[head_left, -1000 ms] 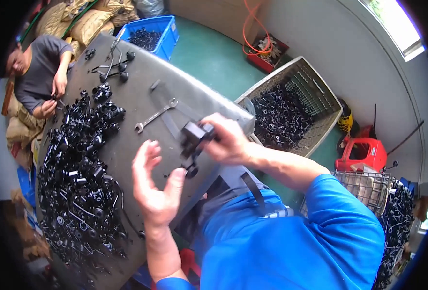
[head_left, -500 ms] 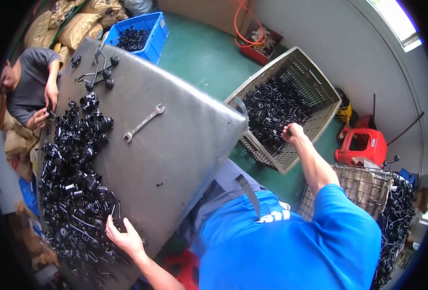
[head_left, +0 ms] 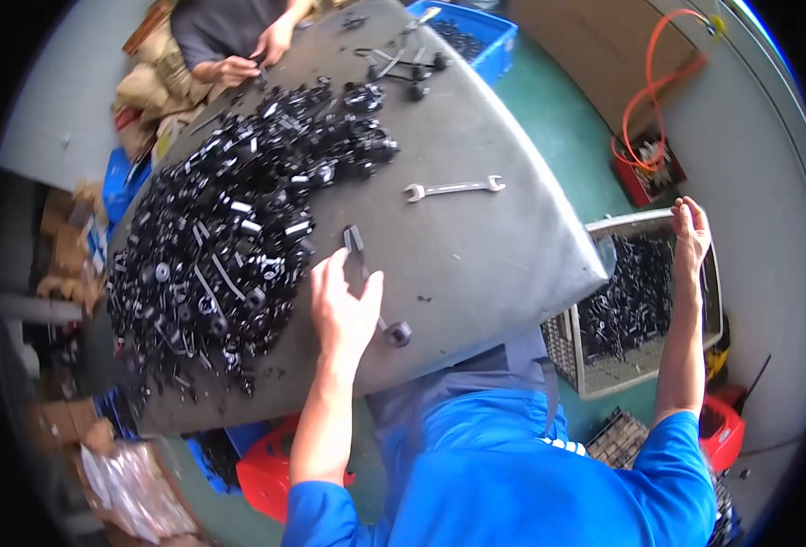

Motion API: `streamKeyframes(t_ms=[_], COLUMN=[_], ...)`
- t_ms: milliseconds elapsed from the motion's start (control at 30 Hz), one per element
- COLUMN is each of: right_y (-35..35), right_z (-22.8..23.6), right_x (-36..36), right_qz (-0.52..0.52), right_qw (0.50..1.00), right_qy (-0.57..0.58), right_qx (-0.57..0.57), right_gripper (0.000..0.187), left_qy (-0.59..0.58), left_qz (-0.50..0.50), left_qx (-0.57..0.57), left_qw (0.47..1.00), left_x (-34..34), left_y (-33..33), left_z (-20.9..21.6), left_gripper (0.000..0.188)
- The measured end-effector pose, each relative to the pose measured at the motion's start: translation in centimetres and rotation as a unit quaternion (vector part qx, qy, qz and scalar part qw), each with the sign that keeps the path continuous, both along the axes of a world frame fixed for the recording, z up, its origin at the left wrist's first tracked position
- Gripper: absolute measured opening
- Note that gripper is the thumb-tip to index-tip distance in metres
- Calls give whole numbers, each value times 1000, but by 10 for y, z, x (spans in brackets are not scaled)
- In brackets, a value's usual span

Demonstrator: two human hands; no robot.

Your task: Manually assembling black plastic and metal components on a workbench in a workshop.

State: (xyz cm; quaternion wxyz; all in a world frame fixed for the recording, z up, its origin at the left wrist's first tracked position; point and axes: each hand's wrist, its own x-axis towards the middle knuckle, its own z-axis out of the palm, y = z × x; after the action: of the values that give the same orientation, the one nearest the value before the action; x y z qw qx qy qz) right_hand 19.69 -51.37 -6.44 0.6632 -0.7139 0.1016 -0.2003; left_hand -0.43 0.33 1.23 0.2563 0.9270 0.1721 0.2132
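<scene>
My left hand is over the grey metal table, to the right of a big pile of black parts. Its fingers are closed around a black bent rod with a round end piece; part of the rod is hidden behind the thumb. My right hand is raised at the far right rim of a pale plastic crate, its fingers curled together. Whether anything is inside them I cannot make out. Many small black parts fill the crate.
An open-ended wrench lies on the table. Beyond it are several black rods with knobs and a blue bin. Across the table a co-worker's hands handle a small dark part. A red stool stands below the near edge.
My view has turned left. My left hand has come away from the pile with the bent rod. My right hand has moved from above the crate's parts to its far right rim.
</scene>
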Motion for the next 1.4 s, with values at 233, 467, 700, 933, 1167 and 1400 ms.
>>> streamKeyframes(t_ms=[233, 467, 700, 933, 1167, 1400], right_y=[218, 299, 311, 304, 308, 304], right_z=[84, 39, 40, 33, 37, 39], right_x=[-24, -16, -16, -14, -21, -25], right_qz=[268, 294, 273, 197, 214, 217], right_qw=[927, 822, 856, 887, 860, 860], right_qy=[-22, -217, -205, -170, -230, -303], right_qx=[-263, -437, -388, -382, -403, -349], right_gripper=[31, 32, 9, 12, 15, 17], left_qy=[3, 36, 104, 45, 37, -21], left_qz=[-73, -6, 116, 12, -60, -136], left_qx=[92, -5, -7, 14, 224, 78], left_qw=[993, 999, 988, 999, 972, 987], left_x=[33, 127, 160, 149, 150, 123], left_y=[9, 44, 47, 30, 38, 8], left_z=[11, 11, 4, -8, -29, -4], left_gripper=[55, 49, 43, 53, 23, 32])
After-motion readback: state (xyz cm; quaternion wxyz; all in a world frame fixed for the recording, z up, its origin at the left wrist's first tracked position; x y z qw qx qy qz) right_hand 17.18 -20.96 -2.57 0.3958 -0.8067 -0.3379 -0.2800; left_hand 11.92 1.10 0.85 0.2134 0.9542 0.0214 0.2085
